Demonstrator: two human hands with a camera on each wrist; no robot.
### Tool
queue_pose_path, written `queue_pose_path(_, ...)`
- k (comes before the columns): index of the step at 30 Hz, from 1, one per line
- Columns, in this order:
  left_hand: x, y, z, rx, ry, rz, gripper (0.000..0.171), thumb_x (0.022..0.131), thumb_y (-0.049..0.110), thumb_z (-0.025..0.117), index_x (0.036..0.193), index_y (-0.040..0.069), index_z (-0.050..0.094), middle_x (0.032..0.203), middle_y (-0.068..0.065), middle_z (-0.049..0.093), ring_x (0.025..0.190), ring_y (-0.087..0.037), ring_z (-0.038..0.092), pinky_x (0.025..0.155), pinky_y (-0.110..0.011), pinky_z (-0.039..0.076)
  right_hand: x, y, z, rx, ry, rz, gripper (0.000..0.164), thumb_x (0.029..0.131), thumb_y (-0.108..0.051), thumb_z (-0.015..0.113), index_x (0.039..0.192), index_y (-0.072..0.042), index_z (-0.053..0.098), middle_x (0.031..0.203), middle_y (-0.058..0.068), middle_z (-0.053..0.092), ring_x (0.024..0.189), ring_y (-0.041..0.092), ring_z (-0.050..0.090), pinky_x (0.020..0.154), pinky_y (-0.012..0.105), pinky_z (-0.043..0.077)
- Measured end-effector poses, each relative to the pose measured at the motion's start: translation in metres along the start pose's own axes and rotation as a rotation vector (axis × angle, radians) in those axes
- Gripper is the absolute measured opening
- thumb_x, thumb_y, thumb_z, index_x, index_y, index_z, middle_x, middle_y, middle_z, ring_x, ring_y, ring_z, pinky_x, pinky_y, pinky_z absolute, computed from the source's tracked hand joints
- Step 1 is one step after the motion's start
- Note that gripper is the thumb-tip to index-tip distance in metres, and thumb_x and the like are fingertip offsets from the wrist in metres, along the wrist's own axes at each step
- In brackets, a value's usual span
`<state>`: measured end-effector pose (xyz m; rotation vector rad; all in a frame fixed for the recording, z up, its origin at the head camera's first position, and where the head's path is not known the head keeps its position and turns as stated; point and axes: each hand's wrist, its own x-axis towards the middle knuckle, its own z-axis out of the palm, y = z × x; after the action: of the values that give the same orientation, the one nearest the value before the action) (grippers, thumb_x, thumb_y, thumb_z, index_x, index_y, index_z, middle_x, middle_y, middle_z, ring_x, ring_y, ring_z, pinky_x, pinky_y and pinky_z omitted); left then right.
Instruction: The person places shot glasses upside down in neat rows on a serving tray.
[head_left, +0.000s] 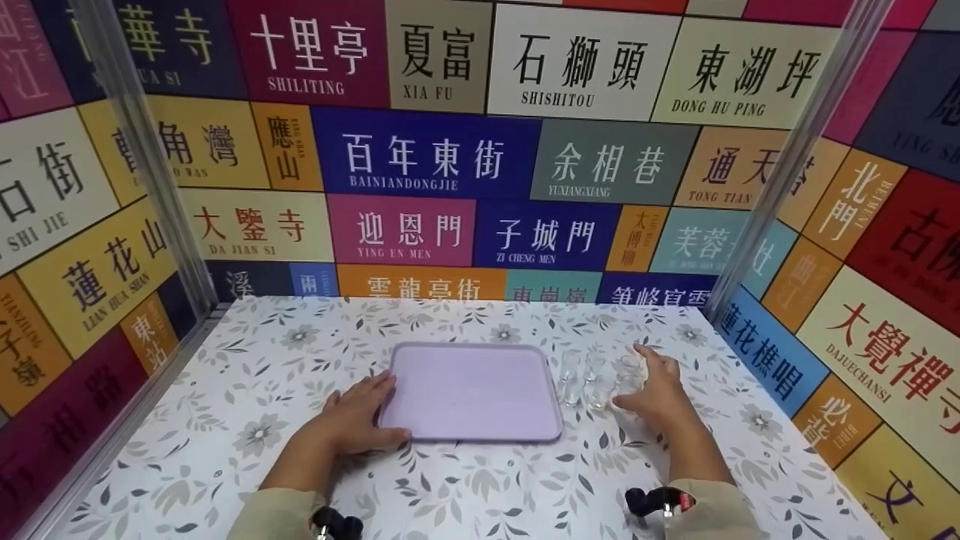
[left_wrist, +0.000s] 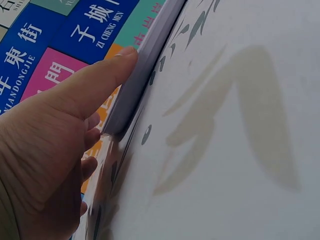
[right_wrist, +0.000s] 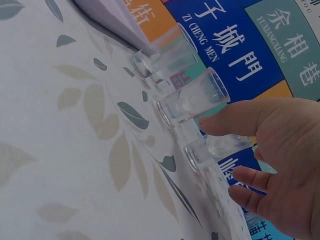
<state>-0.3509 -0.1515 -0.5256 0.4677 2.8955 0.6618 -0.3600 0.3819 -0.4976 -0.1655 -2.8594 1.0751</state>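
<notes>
A light purple tray (head_left: 472,394) lies flat on the table, its long side across. My left hand (head_left: 356,420) rests at the tray's left edge, with straight fingers along the side and the thumb by the near corner. In the left wrist view, the thumb of the left hand (left_wrist: 50,135) touches the tray's rim (left_wrist: 137,85). Several small clear shot glasses (right_wrist: 192,97) stand upright in a group just right of the tray. Over their right side my right hand (head_left: 664,394) is spread, thumb apart from the fingers. The right wrist view shows its thumb (right_wrist: 225,120) close to the nearest glasses; contact is unclear.
A white leaf-patterned cloth (head_left: 247,375) covers the table. Panels with coloured place-name signs (head_left: 427,154) rise behind it and on both sides. Clear upright strips (head_left: 787,150) run along the corners.
</notes>
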Motion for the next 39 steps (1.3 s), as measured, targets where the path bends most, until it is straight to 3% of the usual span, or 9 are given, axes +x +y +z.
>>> queue_pose_path(4,0.001,0.000,0.000,-0.001,-0.002,-0.008,0.111,0.070,0.082,0.063,0.158,0.029,0.022,0.167,0.008,0.014,0.155,-0.028,0.016,0.119,-0.070,0.004,0.002,0.003,-0.001,0.006,-0.026,0.019,0.100,0.075,-0.031,0.086,0.153,-0.022,0.025,0.146,0.021,0.034,0.113,0.035,0.055,0.088,0.043,0.051)
queue_pose_path(9,0.000,0.002,-0.002,0.000,-0.004,-0.009,0.112,0.070,0.082,0.063,0.158,0.029,0.022,0.167,0.007,0.014,0.155,-0.027,0.017,0.119,-0.070,0.004,0.003,0.006,-0.001,0.016,-0.067,0.050,0.081,0.079,-0.033,0.083,0.143,-0.018,0.034,0.136,0.015,0.048,0.110,0.031,0.055,0.083,0.037,0.050)
queue_pose_path(15,0.001,0.003,-0.002,0.002,-0.006,-0.011,0.111,0.069,0.083,0.063,0.158,0.030,0.023,0.167,0.007,0.014,0.155,-0.028,0.017,0.118,-0.071,0.003,0.003,0.008,0.001,0.070,-0.040,0.044,0.072,0.081,-0.028,0.081,0.137,-0.016,0.037,0.129,0.011,0.053,0.104,0.029,0.057,0.075,0.031,0.050)
queue_pose_path(26,0.000,0.002,-0.001,0.022,-0.014,-0.019,0.111,0.070,0.084,0.061,0.158,0.029,0.022,0.168,0.007,0.014,0.154,-0.028,0.017,0.118,-0.071,0.005,0.003,0.012,0.003,0.075,-0.021,0.041,0.057,0.079,-0.033,0.082,0.124,-0.012,0.053,0.126,0.011,0.061,0.115,0.029,0.057,0.086,0.037,0.049)
queue_pose_path(33,0.000,0.004,0.000,0.015,-0.021,-0.038,0.116,0.070,0.083,0.062,0.159,0.024,0.018,0.168,0.006,0.014,0.155,-0.029,0.016,0.118,-0.071,0.003,-0.001,0.000,-0.001,0.145,0.023,0.065,0.057,0.082,-0.033,0.079,0.129,-0.016,0.051,0.127,0.008,0.057,0.116,0.027,0.058,0.088,0.036,0.053)
queue_pose_path(39,0.000,0.004,0.000,0.013,-0.035,-0.046,0.116,0.070,0.084,0.061,0.159,0.024,0.018,0.168,0.006,0.013,0.155,-0.029,0.014,0.118,-0.070,0.000,-0.005,-0.012,-0.007,0.124,0.064,0.038,0.056,0.084,-0.035,0.077,0.130,-0.017,0.052,0.126,0.009,0.056,0.117,0.029,0.057,0.087,0.038,0.054)
